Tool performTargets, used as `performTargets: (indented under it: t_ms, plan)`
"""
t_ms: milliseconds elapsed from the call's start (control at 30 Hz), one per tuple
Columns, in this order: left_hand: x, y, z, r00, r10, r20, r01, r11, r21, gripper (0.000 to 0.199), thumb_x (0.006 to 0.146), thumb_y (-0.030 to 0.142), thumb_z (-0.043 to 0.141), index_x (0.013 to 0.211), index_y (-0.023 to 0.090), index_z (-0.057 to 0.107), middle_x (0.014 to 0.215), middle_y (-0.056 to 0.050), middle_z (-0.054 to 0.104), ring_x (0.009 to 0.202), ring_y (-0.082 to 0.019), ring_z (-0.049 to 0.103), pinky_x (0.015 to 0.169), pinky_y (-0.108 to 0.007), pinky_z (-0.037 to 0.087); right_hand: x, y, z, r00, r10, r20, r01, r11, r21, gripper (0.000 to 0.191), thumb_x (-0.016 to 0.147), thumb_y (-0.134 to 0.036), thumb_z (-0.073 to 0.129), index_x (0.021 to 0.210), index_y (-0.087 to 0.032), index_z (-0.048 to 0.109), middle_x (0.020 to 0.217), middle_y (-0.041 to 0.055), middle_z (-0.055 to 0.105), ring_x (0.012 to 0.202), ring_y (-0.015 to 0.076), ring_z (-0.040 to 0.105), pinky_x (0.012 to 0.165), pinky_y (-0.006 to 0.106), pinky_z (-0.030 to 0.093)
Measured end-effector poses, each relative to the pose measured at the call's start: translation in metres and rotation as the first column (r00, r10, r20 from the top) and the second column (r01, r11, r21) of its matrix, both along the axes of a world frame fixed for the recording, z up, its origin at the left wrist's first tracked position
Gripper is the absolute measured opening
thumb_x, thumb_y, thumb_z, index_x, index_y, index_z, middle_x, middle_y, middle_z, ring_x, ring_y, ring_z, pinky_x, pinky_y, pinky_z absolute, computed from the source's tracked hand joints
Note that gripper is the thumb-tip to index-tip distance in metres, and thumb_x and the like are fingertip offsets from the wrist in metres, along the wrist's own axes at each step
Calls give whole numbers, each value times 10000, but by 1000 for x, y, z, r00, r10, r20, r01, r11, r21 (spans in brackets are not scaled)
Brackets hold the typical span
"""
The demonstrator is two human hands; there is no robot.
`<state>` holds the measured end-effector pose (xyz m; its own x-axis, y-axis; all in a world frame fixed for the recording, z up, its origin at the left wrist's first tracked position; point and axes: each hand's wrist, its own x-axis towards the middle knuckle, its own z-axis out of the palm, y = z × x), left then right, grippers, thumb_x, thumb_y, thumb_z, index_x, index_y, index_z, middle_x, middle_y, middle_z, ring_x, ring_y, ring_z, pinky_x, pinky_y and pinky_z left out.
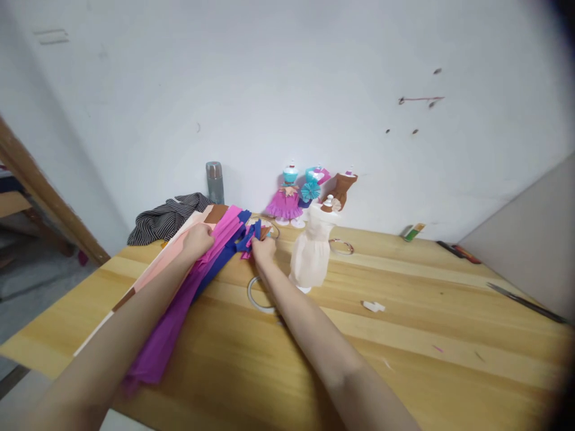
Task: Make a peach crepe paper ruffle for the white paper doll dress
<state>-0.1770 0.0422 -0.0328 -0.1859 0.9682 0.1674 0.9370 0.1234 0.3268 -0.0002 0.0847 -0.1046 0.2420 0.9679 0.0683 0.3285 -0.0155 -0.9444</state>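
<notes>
"Grip?"
"My left hand (197,239), fisted, touched pink crepe paper (228,226) on the desk (404,359); my right hand (264,248) pinched blue strips (244,244) alongside."
"Risk?"
"Tearing, from hard tugging."

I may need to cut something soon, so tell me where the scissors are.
In the head view, the scissors lie at the table's far right, near the grey panel.

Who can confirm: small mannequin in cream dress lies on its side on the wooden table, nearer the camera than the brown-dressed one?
Wrong pose: the cream-dressed mannequin stands upright in the head view. It's on the wooden table, nearer than the brown-dressed one.
</notes>
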Motion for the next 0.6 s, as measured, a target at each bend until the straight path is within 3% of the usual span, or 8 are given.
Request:
performTargets:
  t_ms: [167, 267, 367, 467, 600]
  plan:
    - [8, -1, 1, 998, -7, -70, 8, 1000, 12, 152, 750, 163, 512, 754, 137, 661, 764, -113, 670, 764, -241, 618, 656, -285, 405, 22, -11, 12, 984, -173, -45, 173, 985, -24, 229, 877, -306, 556, 998, -129, 638, 962, 75, 698, 863, 196, 665, 723, 292, 516]
    - [18, -7, 1, 988, -13, -151, 24, 997, 68, 318, 805, 111, 426, 1050, 102, 629, 1083, -218, 621, 1015, -326, 567, 786, -372, 419, 28, -17, 13, 972, -219, -81, 220, 976, -2, 238, 823, -302, 535, 916, -128, 668, 875, 96, 732, 809, 220, 684, 601, 245, 480]
    - [32, -8, -6, 970, -118, -212, 135, 988, 68, 408, 829, 88, 411, 1203, 151, 561, 1340, -199, 469, 1216, -326, 428, 931, -418, 377, 30, -20, 10, 965, -242, -101, 242, 970, -13, 259, 784, -310, 533, 897, -128, 678, 845, 113, 735, 749, 227, 686, 545, 251, 460]
    - [43, 0, -19, 953, -196, -233, 207, 978, 22, 343, 822, 174, 514, 1154, 173, 604, 1339, -171, 469, 1231, -329, 403, 981, -444, 356, 31, -21, 7, 962, -252, -101, 250, 968, -31, 252, 759, -310, 536, 869, -133, 680, 796, 112, 731, 692, 230, 685, 518, 259, 447]
    - [46, 12, -29, 960, -165, -228, 167, 986, -10, 310, 780, 223, 593, 1071, 129, 648, 1227, -213, 536, 1178, -368, 443, 927, -473, 404, 31, -24, 10, 965, -244, -94, 240, 969, -49, 239, 754, -290, 543, 880, -132, 671, 788, 120, 729, 691, 234, 687, 515, 258, 442]
